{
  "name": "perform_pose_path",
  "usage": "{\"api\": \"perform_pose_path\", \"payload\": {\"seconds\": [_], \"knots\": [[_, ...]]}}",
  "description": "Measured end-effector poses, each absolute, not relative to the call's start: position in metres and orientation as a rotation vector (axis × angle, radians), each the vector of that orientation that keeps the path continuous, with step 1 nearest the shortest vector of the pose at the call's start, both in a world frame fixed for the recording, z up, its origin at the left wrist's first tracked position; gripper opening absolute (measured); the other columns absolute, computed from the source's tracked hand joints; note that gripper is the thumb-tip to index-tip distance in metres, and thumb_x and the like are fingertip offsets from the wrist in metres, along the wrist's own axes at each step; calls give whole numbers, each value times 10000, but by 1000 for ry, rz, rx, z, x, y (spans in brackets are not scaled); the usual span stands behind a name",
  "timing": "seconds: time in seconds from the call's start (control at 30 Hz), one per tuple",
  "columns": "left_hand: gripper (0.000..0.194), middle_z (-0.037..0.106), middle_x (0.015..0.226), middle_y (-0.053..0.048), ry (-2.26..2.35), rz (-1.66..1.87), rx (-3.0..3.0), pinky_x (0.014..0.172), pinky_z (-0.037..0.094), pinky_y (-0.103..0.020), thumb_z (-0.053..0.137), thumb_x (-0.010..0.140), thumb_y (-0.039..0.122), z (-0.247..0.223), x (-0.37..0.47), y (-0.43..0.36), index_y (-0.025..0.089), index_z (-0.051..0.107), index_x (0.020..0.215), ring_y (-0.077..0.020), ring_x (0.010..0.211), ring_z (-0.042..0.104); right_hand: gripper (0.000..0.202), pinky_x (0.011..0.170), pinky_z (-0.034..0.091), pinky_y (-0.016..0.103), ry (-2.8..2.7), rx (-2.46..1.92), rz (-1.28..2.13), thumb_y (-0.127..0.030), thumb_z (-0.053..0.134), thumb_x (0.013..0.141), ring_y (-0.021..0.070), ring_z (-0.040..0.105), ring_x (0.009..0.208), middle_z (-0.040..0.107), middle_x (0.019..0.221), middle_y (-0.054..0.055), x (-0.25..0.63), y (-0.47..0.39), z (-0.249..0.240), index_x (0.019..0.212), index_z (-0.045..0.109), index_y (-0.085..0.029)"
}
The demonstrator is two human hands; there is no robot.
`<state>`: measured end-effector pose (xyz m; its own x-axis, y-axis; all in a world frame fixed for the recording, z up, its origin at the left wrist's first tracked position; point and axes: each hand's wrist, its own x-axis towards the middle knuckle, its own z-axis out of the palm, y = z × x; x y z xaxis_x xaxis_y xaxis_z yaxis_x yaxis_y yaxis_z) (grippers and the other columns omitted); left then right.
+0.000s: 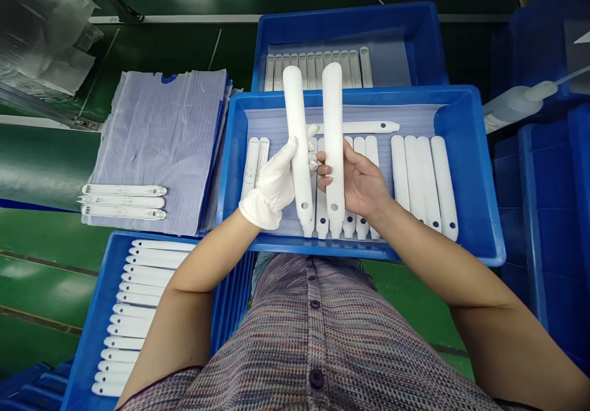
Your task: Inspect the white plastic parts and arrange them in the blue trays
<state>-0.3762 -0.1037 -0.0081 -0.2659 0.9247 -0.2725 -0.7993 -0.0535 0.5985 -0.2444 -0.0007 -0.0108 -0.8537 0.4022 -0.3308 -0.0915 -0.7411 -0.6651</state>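
Observation:
My left hand (275, 180), in a white glove, is closed around a long white plastic handle (298, 147) with a small hole near its lower end. My bare right hand (362, 180) grips a second white handle (333, 134) of the same shape. The two pieces stand nearly upright side by side, apart, above a blue bin (468, 171). Several more white handles (423, 177) lie in rows in this bin, and one (371, 127) lies crosswise behind my hands. Two narrow pieces with inner detail (255, 164) rest at its left. My hands hide part of the rows.
Behind is another blue bin (424, 48) with a row of pieces. At left, a stack of pale sheets (159, 128) carries three pieces (124, 201). A lower-left bin (87, 337) holds many white pieces. A plastic bottle (514, 107) and blue bins (553, 214) stand at right.

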Motion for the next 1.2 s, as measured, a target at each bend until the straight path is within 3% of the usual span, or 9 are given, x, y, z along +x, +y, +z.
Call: {"api": "perform_pose_path", "payload": {"seconds": [0.17, 0.3, 0.47, 0.63, 0.7, 0.77, 0.97, 1.2], "knots": [[371, 712, 905, -33, 788, 1718, 232, 816, 635, -291, 393, 1122, 379, -9, -378, -105, 203, 640, 1335, -144, 803, 725, 344, 716, 569, 252, -926, -568, 2655, -215, 573, 922, 110, 615, 820, 637, 1040, -29, -243, 0, -11, 1234, 550, -357], [290, 692, 878, -20, 778, 1825, 226, 766, 616, -241, 425, 1111, 265, -10, -376, -104, 208, 648, 1288, -112, 749, 700, 550, 766, 593, 270, -1049, -468, 2609, -253, 736, 844, 132, 630, 910, 645, 1098, -31, -241, 1, -19, 1337, 535, -390], [353, 639, 803, 3, 819, 1773, 178, 560, 527, -175, 482, 1098, 395, -8, -374, -102, 220, 654, 1350, -66, 573, 581, 800, 934, 608, 365, -1415, -402, 2399, -353, 838, 807, 196, 627, 1094, 623, 1279, 17, -236, -4, -28, 1512, 465, -402], [368, 594, 733, 31, 801, 1766, 367, 445, 411, -159, 768, 895, 288, -11, -375, -106, 223, 726, 1255, -35, 486, 434, 698, 1138, 500, 528, -1945, -504, 1792, -499, 669, 969, 318, 454, 1435, 437, 1590, 58, -230, -16, -26, 1601, 401, -377], [419, 592, 704, 27, 788, 1714, 445, 438, 420, -187, 789, 850, 352, -13, -377, -107, 230, 729, 1246, -56, 477, 456, 634, 1135, 482, 583, -2090, -559, 1541, -491, 598, 1008, 355, 416, 1457, 455, 1565, 81, -228, -19, -23, 1603, 418, -366], [511, 594, 677, 20, 790, 1660, 518, 424, 431, -219, 773, 829, 456, -15, -380, -107, 223, 709, 1279, -89, 468, 497, 584, 1087, 501, 612, -2177, -587, 1388, -445, 547, 1031, 364, 478, 1383, 505, 1488, 101, -226, -20, -21, 1600, 432, -377], [640, 591, 627, 6, 886, 1620, 663, 406, 426, -253, 697, 831, 543, -17, -385, -107, 146, 664, 1333, -128, 441, 521, 581, 956, 570, 569, -2220, -554, 1282, -354, 508, 1040, 334, 571, 1226, 530, 1375, 109, -225, -20, -22, 1611, 412, -402], [569, 583, 628, -11, 1050, 1649, 731, 543, 441, -276, 679, 844, 578, -20, -393, -111, 112, 757, 1161, -132, 531, 509, 648, 1047, 532, 565, -2327, -458, 1288, -398, 481, 1055, 336, 526, 1321, 470, 1502, 128, -224, -13, -22, 1669, 284, -344]]}}
